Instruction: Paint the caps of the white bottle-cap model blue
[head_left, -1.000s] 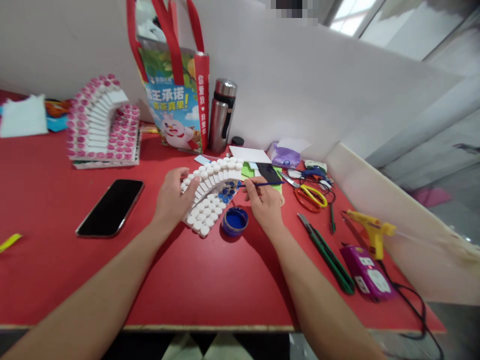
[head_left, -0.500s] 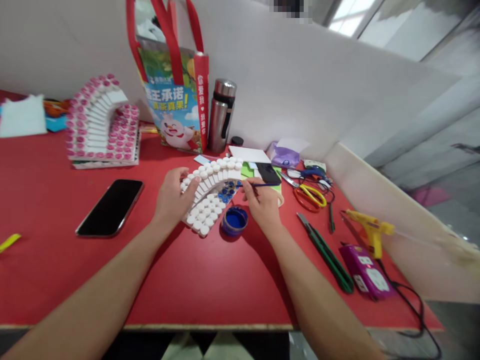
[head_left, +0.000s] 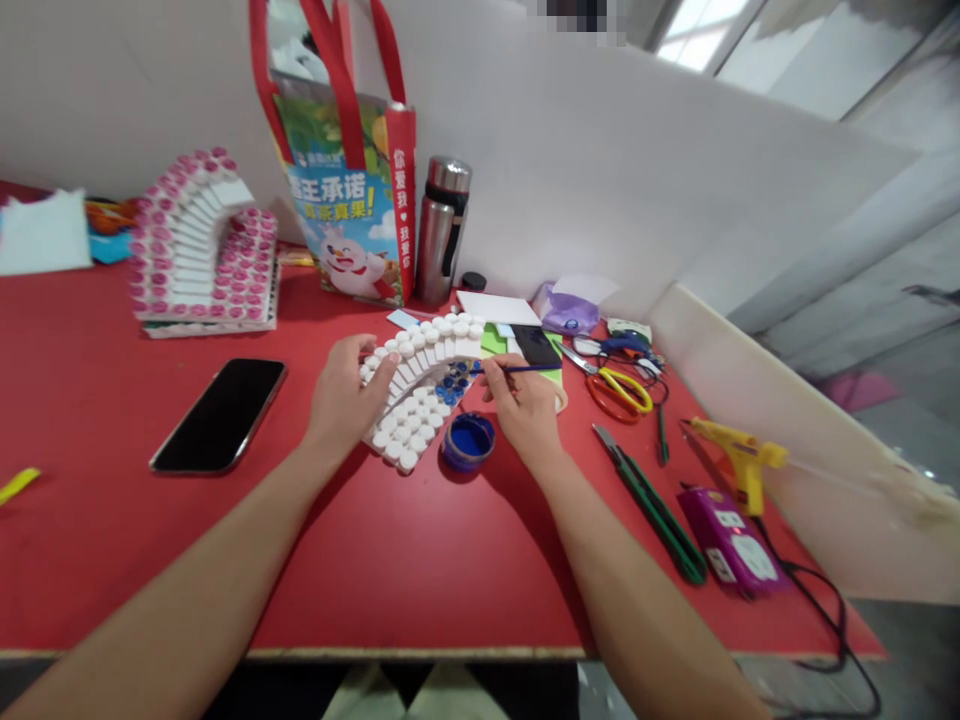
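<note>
My left hand (head_left: 347, 392) grips the left side of a white curved model (head_left: 409, 432), covered with round white discs and a row of step-like strips. Several discs at its right end are painted blue. Between the fingers of my right hand (head_left: 523, 402) is a thin dark-blue paintbrush (head_left: 529, 369), its tip reaching the blue discs. Just below the model stands a small open pot of blue paint (head_left: 468, 443).
A phone (head_left: 220, 416) lies at left, near a similar pink-dotted model (head_left: 196, 245). Behind are a printed bag (head_left: 351, 220) and a steel flask (head_left: 444, 230). At right lie scissors (head_left: 616, 392), a green cutter (head_left: 652, 510), a yellow glue gun (head_left: 739, 455) and a purple box (head_left: 731, 545).
</note>
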